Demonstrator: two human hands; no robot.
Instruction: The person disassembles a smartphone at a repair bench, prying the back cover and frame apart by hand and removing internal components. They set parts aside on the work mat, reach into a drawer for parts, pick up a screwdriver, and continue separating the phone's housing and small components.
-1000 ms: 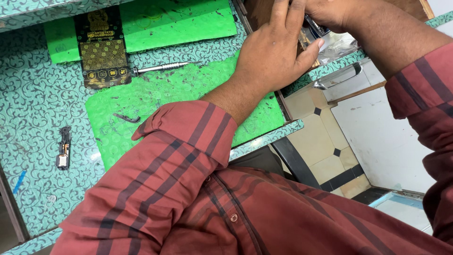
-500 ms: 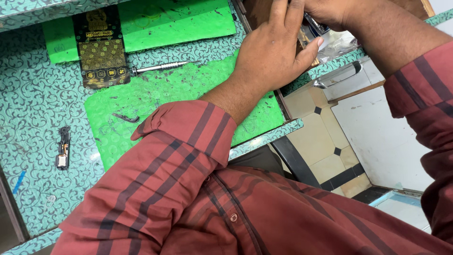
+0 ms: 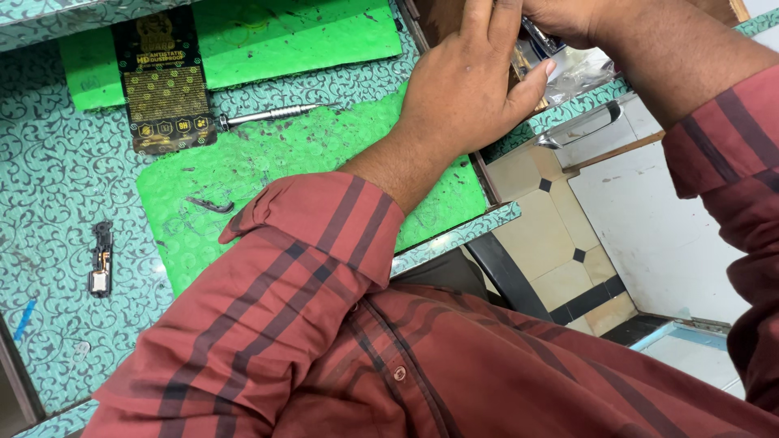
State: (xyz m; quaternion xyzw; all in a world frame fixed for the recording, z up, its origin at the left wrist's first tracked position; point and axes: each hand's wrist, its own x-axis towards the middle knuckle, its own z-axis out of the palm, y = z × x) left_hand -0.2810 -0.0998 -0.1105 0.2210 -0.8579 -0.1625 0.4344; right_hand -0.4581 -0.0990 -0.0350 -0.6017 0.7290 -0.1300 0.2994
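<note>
1. Left hand (image 3: pixel 466 93) up past the top right corner of the big green mat (image 3: pixel 324 154), over the open drawer (image 3: pixel 580 130). Same spot as a second ago; only a slight creep of the whole view.
2. Fingers of left hand straight and close together, thumb spread to the side against the drawer edge. Tips cut off by the top of the frame, so cannot tell whether anything is gripped.
3. Right hand (image 3: pixel 568 16) just beyond the left one, further from the mat, mostly out of frame. Grip not readable (a thin dark thing shows beside it, held or not: cannot tell).
4. Clear plastic packet (image 3: pixel 580 69) in the drawer, just past the left thumb, off the mat's right edge. Not shifted between frames.
5. Screwdriver (image 3: pixel 272 116) lying at the mat's upper edge, tip toward the hands. Untouched, same lie as before.
6. Black packet (image 3: pixel 162 81) off the mat's upper left corner; small bent dark piece (image 3: pixel 209 204) on the mat's left part; small circuit part (image 3: pixel 101 259) well left of the mat. All unmoved.
7. Reading: nothing lifted out yet, both hands still busy inside the drawer (a hold, not a move).
</note>
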